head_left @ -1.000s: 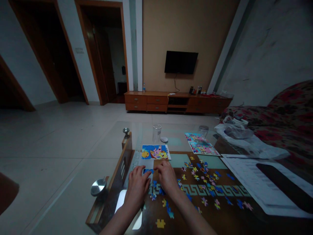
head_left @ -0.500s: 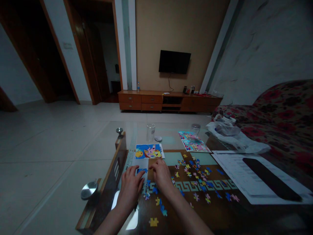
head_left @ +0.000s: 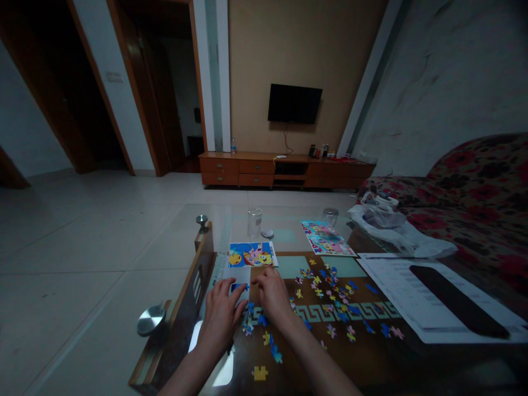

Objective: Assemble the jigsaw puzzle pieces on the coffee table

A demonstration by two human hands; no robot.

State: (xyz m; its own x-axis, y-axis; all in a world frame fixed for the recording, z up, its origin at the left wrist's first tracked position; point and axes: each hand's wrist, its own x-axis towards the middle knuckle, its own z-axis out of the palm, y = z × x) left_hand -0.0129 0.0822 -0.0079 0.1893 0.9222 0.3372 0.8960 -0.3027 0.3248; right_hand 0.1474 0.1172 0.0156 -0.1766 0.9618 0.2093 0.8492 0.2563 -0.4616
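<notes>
My left hand lies over the left part of the glass table, thumb and forefinger apart, beside a blue strip of puzzle pieces. Just right of that strip, my right hand has its fingers bent together; whatever they pinch, if anything, is hidden. Behind both hands lies a blue picture card with cartoon figures. Loose blue puzzle pieces are between my wrists, and a yellow puzzle piece sits nearer to me. Many scattered puzzle pieces spread to the right of my right hand.
A clear glass stands behind the card, with a round lid beside it. Further right are another glass jar, colourful picture cards, a plastic bag and paper sheets under a dark long object.
My left thumb has shifted slightly to the right, widening away from the palm. My right hand stays almost still, and the pieces lie as before.
</notes>
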